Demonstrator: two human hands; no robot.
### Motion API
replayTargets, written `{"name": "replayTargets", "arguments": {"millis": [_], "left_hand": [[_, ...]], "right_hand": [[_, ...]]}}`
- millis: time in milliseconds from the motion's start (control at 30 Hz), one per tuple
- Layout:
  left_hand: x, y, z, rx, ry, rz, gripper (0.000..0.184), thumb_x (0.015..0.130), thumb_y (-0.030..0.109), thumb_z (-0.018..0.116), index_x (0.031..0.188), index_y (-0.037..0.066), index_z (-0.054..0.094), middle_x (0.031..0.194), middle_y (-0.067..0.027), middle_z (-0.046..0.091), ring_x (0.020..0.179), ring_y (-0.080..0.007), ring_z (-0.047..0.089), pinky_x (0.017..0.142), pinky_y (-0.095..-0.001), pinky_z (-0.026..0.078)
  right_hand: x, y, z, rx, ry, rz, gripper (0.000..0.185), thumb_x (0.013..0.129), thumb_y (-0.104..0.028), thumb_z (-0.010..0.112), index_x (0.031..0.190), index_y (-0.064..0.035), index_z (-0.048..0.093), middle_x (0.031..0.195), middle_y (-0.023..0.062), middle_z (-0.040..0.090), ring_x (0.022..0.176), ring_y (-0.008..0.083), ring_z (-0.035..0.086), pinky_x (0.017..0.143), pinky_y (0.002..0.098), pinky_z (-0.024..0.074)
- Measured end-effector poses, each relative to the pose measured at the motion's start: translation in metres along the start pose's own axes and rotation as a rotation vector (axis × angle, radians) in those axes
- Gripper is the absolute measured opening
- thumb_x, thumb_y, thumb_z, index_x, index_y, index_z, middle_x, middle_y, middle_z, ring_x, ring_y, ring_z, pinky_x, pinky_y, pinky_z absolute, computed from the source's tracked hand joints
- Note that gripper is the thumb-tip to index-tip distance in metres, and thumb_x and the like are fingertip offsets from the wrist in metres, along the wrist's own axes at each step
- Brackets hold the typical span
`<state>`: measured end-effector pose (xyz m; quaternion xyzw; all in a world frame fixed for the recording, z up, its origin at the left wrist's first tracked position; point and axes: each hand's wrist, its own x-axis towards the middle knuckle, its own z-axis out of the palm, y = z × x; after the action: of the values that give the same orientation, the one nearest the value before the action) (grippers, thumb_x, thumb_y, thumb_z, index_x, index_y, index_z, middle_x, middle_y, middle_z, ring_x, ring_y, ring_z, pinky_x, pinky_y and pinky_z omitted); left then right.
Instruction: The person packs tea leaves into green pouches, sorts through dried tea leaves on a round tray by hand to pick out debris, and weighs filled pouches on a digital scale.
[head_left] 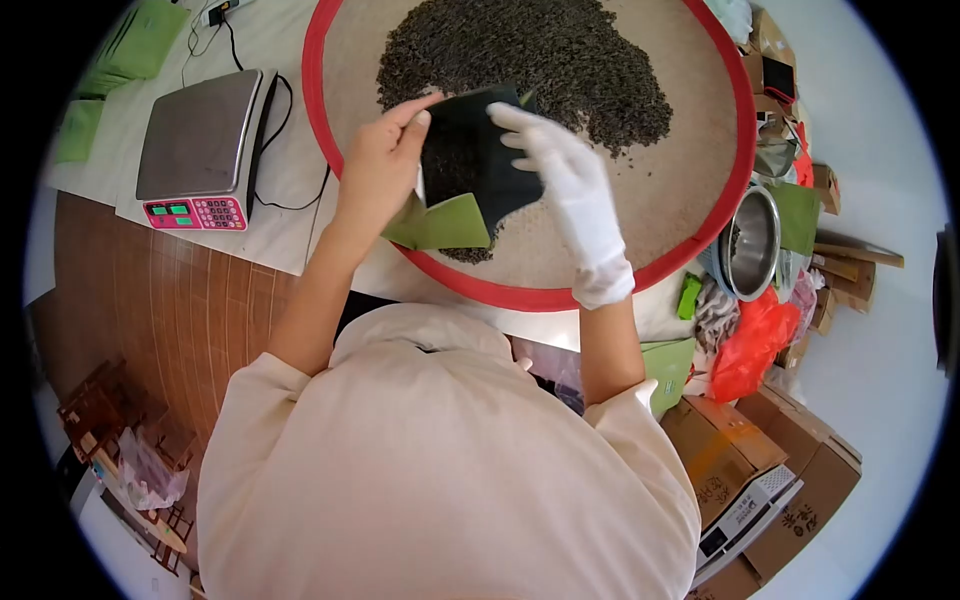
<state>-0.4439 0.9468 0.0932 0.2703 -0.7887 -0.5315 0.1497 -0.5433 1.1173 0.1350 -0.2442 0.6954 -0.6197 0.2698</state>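
Note:
My left hand (385, 160) is bare and grips the left edge of a green pouch (452, 224) with a dark inside, thumb on the near face. Dark dried leaves appear to lie within the pouch. My right hand (555, 165), in a white glove, is at the pouch's right side with its fingers stretched out and apart; its fingertips overlap the dark edge, and I cannot tell whether they touch it. Beyond both hands, a heap of dark dried leaves, like tea (530, 60), spreads over a round, red-rimmed tray (690, 190). A few leaves lie under the pouch.
A scale (200, 140) with a pink keypad stands left of the tray, its cable beside it. Green pouches (135, 45) are stacked at the far left. On the right are a metal bowl (752, 243), a red plastic bag (755, 345) and cardboard boxes (720, 455).

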Motion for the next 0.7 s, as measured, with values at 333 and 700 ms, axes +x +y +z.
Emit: {"name": "replayTargets", "arguments": {"millis": [333, 700], "left_hand": [[-0.011, -0.002, -0.109, -0.47, 0.387, 0.026, 0.035, 0.099, 0.016, 0.052, 0.128, -0.004, 0.056, 0.105, -0.0057, 0.067, 0.086, -0.007, 0.061, 0.076, -0.0188, 0.047], [-0.052, 0.022, -0.144, -0.272, 0.524, 0.046, 0.037, 0.101, 0.013, 0.047, 0.131, -0.009, 0.05, 0.12, -0.0151, 0.062, 0.103, -0.0156, 0.062, 0.09, -0.0271, 0.05]], "right_hand": [[-0.03, 0.237, -0.004, -0.778, 0.244, -0.073, 0.048, 0.095, -0.03, 0.051, 0.135, -0.0038, 0.048, 0.134, 0.0238, 0.05, 0.123, 0.0399, 0.048, 0.106, 0.0464, 0.0359], [0.065, 0.269, 0.089, -0.777, -0.049, -0.361, 0.051, 0.091, -0.028, 0.056, 0.138, -0.0092, 0.046, 0.142, 0.0202, 0.042, 0.132, 0.0404, 0.037, 0.112, 0.0454, 0.028]]}}
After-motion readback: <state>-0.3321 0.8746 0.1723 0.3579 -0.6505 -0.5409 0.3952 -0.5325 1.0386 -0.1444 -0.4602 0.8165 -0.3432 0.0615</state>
